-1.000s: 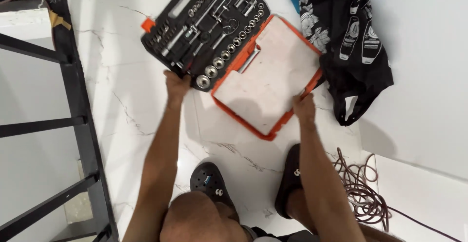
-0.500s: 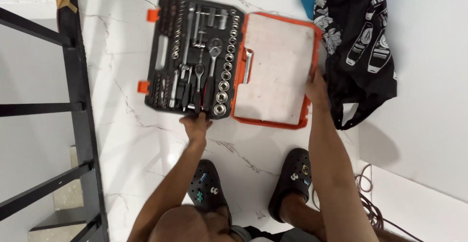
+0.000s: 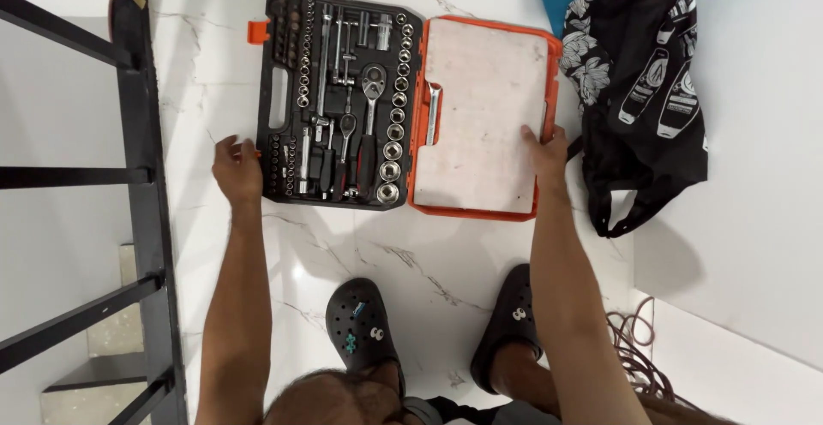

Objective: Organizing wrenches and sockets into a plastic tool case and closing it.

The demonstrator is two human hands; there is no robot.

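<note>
You are squaring an opened socket set case (image 3: pixel 339 99) on the white marble floor (image 3: pixel 411 254). Compared with a second ago, the case is no longer lying skewed: its long sides are now running straight away from you, and the orange lid (image 3: pixel 484 112) is lying flat to the right of the black tool tray, joined along the hinge.

Your left hand (image 3: pixel 237 170) has moved from the near edge of the tray to its left side, beside the lower orange latch. The fingers are curled against the tray's outer wall, touching it; whether they are gripping under the rim cannot be told. Your right hand (image 3: pixel 546 152) is resting on the right edge of the lid, fingers spread flat over the pale inner lining and the thumb at the rim.

The sockets, ratchets (image 3: pixel 370 91) and extension bars are all sitting in their moulded slots; nothing is lifted out. By this reading, the case is now positioned and steadied, with both hands occupied on its outer edges.

A black printed bag (image 3: pixel 639 91) is lying just beside the lid. A black metal frame (image 3: pixel 137 176) is standing along the floor's left edge. Your two black clogs (image 3: pixel 364 331) are standing near the case.
</note>
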